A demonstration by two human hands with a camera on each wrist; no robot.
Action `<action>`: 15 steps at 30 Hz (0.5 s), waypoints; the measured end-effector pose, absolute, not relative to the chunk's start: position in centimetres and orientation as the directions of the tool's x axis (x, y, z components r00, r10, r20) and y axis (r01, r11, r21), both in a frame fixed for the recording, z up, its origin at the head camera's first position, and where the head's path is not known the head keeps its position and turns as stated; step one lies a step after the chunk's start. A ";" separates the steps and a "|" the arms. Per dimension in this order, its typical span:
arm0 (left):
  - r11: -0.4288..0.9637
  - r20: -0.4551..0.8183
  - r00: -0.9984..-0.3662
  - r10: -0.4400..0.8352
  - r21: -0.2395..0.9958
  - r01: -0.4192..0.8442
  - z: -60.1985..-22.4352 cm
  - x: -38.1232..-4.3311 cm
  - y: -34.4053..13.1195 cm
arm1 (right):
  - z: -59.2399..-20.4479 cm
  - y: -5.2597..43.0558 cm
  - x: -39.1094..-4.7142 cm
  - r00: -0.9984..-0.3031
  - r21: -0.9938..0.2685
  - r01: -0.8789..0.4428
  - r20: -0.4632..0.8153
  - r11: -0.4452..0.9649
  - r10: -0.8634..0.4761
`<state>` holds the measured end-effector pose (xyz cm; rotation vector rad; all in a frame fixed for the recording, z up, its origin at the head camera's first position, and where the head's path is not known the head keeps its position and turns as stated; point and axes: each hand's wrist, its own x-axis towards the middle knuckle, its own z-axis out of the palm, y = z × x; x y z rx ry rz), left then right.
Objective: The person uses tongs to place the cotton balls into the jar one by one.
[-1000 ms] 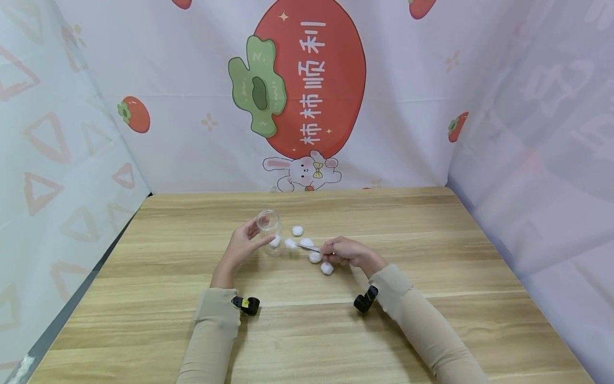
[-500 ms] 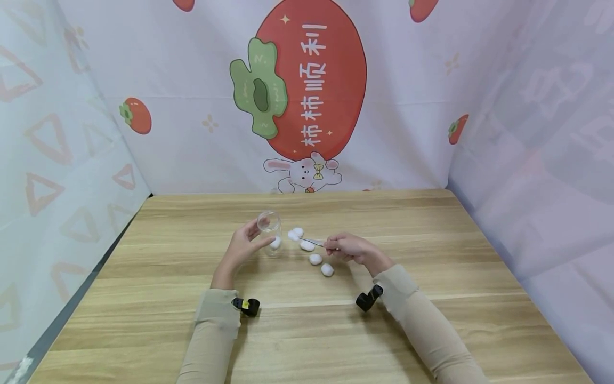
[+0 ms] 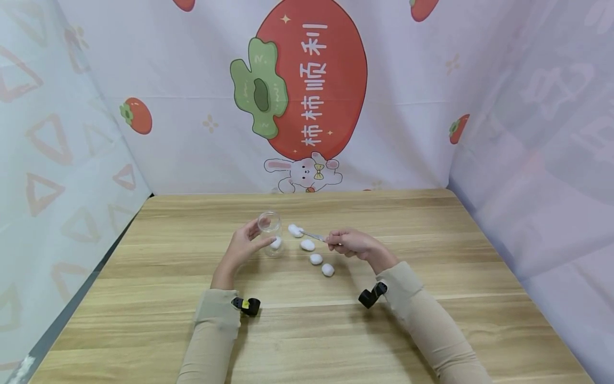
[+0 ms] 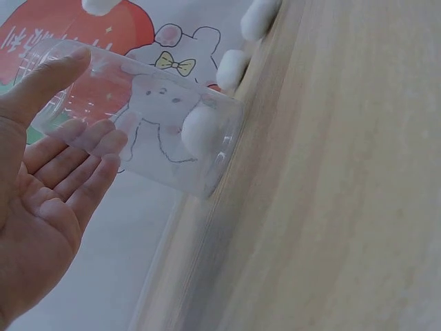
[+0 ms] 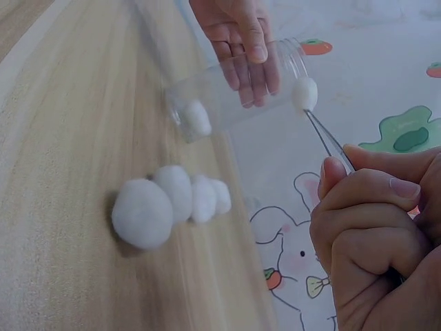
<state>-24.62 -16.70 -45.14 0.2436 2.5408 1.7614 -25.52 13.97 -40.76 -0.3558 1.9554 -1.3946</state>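
Observation:
In the head view my left hand (image 3: pixel 241 246) grips a clear jar (image 3: pixel 270 221) that stands upright on the table. A white cotton ball (image 4: pixel 201 131) lies at the bottom of the jar. My right hand (image 3: pixel 353 243) pinches metal tweezers (image 3: pixel 314 236), its other fingers curled in. Between the tweezer tips is another cotton ball (image 5: pixel 305 94), raised to about the height of the jar's mouth and outside it. In the head view it overlaps the farthest loose ball, which it partly hides.
Several loose cotton balls lie in a slanting row right of the jar, among them a middle ball (image 3: pixel 307 245) and the nearest ball (image 3: pixel 328 270). The wooden table (image 3: pixel 307 341) ends at a printed cloth backdrop (image 3: pixel 192 154).
The right hand has lifted the tweezers and cotton ball away from the table, up the head view and slightly right. The left hand and jar have stayed in place.

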 end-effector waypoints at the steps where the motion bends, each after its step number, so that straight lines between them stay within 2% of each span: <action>1: 0.341 0.055 -0.986 0.156 0.934 0.106 -45.1 -24.6 -16.7 | -40.6 14.0 -25.5 -0.717 -0.910 0.163 -0.374 0.380 -0.588; 15: 0.349 0.073 -0.978 0.194 0.927 0.139 -44.9 -24.5 -15.9 | -38.9 14.2 -25.5 -0.726 -0.922 0.118 -0.333 0.368 -0.602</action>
